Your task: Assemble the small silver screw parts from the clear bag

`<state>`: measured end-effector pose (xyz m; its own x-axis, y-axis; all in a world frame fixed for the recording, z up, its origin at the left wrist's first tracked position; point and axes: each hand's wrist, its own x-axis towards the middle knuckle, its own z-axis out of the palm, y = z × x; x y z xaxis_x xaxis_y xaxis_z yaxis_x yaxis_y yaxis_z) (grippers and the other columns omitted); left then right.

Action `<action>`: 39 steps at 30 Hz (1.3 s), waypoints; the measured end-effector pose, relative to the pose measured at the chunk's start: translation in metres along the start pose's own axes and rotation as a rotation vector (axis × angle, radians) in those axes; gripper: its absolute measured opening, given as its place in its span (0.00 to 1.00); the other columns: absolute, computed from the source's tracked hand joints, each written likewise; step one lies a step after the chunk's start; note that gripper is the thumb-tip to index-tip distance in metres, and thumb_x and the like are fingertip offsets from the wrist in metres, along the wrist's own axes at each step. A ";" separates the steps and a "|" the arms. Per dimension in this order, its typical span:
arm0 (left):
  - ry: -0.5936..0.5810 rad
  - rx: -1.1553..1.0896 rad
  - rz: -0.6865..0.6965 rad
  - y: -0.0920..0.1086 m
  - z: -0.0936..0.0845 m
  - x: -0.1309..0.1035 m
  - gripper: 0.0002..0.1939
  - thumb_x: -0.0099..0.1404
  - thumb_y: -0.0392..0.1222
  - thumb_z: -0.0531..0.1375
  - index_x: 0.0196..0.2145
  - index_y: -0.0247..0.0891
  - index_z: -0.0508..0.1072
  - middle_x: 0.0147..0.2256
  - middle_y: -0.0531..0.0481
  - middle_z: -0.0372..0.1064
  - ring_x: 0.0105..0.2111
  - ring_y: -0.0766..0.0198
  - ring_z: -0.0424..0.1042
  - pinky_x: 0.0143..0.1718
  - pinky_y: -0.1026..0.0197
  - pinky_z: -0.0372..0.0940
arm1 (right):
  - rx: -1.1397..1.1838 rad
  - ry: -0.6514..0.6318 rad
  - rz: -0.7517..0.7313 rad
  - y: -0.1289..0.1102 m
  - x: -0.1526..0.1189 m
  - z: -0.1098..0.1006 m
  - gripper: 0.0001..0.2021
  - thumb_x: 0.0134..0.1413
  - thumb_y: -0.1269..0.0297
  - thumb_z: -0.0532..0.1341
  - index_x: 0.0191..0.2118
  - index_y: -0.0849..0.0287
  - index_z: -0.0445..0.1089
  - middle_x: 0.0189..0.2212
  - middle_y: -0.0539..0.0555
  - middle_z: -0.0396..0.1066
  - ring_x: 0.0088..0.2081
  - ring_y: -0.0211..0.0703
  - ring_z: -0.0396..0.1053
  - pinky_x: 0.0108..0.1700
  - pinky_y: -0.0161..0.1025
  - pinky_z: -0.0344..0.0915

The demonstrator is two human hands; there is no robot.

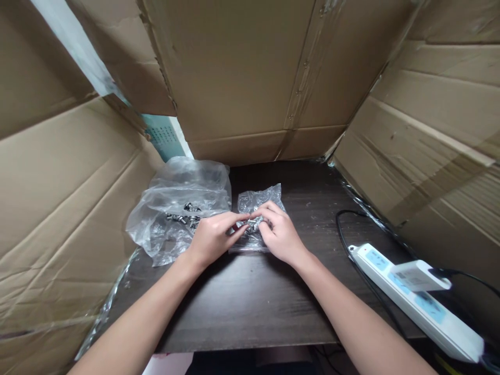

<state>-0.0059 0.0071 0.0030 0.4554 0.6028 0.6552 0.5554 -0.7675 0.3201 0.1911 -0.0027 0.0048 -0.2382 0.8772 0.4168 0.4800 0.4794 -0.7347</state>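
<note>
My left hand [215, 234] and my right hand [279, 233] meet over a small clear plastic bag [260, 197] that lies on the dark table. Between their fingertips is a small shiny metal part [252, 222], shaped like a screw. Thumb and index finger of the left hand close on one end of it, and the right fingers are curled in a pinch at the other. More silvery pieces seem to lie underneath, partly hidden by the hands. To the left, a larger clear plastic bag [175, 194] holds a pile of small dark metal parts [187, 214].
Cardboard walls [242, 67] surround the dark wooden table [242, 307] at the back and both sides. A white power strip [414, 302] with a plugged-in white adapter [422, 276] lies at the right. A black cable [339, 229] loops beside it.
</note>
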 end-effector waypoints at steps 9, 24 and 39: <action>0.004 0.021 0.011 -0.002 0.001 -0.001 0.10 0.70 0.40 0.61 0.46 0.35 0.77 0.36 0.48 0.80 0.28 0.67 0.77 0.31 0.66 0.71 | -0.018 -0.055 0.026 0.001 0.001 0.002 0.14 0.53 0.79 0.53 0.36 0.58 0.74 0.39 0.53 0.68 0.34 0.39 0.66 0.37 0.38 0.63; -0.029 0.035 0.020 -0.004 0.003 -0.002 0.10 0.70 0.40 0.61 0.46 0.36 0.77 0.36 0.49 0.80 0.28 0.68 0.76 0.30 0.66 0.69 | -0.039 -0.079 0.045 0.002 0.000 0.000 0.13 0.53 0.78 0.56 0.38 0.58 0.75 0.39 0.51 0.69 0.32 0.37 0.65 0.36 0.37 0.61; -0.025 0.023 0.010 -0.004 0.003 -0.002 0.10 0.70 0.40 0.61 0.47 0.35 0.77 0.36 0.48 0.80 0.27 0.68 0.75 0.30 0.66 0.70 | -0.009 -0.068 0.072 0.001 0.001 0.002 0.14 0.52 0.79 0.56 0.37 0.58 0.76 0.39 0.51 0.69 0.32 0.36 0.65 0.36 0.37 0.62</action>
<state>-0.0075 0.0096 -0.0015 0.4787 0.6004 0.6406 0.5663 -0.7687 0.2973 0.1897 -0.0016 0.0039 -0.2593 0.9091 0.3261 0.5050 0.4154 -0.7566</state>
